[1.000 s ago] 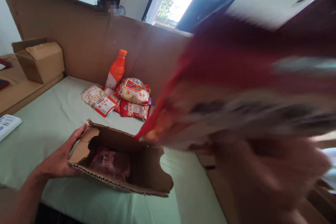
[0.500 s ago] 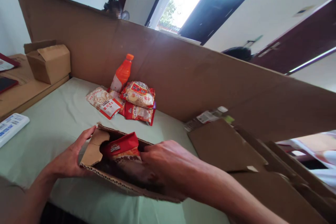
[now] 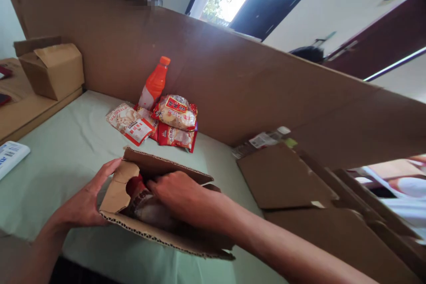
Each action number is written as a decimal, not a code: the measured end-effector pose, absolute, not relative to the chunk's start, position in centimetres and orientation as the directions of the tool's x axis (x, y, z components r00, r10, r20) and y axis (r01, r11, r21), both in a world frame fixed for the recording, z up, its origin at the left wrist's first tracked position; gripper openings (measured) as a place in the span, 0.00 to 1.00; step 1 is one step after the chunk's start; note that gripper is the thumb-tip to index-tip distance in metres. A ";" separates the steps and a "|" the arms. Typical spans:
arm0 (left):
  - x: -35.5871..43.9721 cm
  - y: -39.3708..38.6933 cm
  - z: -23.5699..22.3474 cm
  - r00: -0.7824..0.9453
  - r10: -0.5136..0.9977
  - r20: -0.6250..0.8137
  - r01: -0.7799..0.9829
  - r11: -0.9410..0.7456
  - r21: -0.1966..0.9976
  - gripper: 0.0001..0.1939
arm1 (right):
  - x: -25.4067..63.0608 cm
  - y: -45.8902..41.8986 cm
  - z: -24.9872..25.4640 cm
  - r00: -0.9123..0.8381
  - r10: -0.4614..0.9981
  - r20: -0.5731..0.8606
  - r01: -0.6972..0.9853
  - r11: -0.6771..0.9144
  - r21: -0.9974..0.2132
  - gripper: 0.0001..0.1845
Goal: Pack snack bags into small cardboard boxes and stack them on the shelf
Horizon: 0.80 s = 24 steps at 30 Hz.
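An open cardboard box (image 3: 156, 237) lies on the pale green tabletop (image 3: 60, 151) in front of me. My left hand (image 3: 84, 197) rests flat against the box's left flap, fingers stretched out. My right hand (image 3: 178, 195) reaches into the box and presses down on a red snack packet (image 3: 141, 199) inside it; its fingertips are hidden by the packet and the box wall. Further back lies a pile of snack packets (image 3: 175, 117) with an orange drink bottle (image 3: 153, 84) leaning behind them.
A tall cardboard sheet (image 3: 233, 84) walls off the back of the table. A small closed carton (image 3: 49, 69) sits at the far left on a wooden surface. Flat cardboard pieces (image 3: 286, 177) and a plastic bottle (image 3: 262, 140) lie at the right. A white device (image 3: 9, 155) lies at the left edge.
My right hand swept in from the right with the red packet, lowered it into the box, and now pushes it deeper. My left hand stayed on the flap.
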<state>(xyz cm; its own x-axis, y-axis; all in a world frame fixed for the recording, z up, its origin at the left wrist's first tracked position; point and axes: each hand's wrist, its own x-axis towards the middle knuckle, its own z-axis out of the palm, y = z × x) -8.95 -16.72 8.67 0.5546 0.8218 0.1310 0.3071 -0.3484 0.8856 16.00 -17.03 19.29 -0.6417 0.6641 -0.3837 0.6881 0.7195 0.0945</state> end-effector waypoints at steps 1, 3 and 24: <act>-9.0 -16.7 8.6 0.552 0.822 0.139 0.315 -0.360 0.878 0.57 | 16.0 -17.4 19.3 -0.659 0.680 -0.321 0.697 0.713 0.080 0.14; -9.1 -16.6 8.4 0.562 0.814 0.149 0.320 -0.380 0.868 0.57 | 16.1 -17.7 19.3 -0.685 0.683 -0.253 0.700 0.714 0.032 0.22; -8.2 -20.1 10.7 0.404 0.778 0.480 0.543 -0.627 0.559 0.31 | 25.1 -28.5 14.4 -0.438 0.806 0.399 0.754 0.571 -0.326 0.34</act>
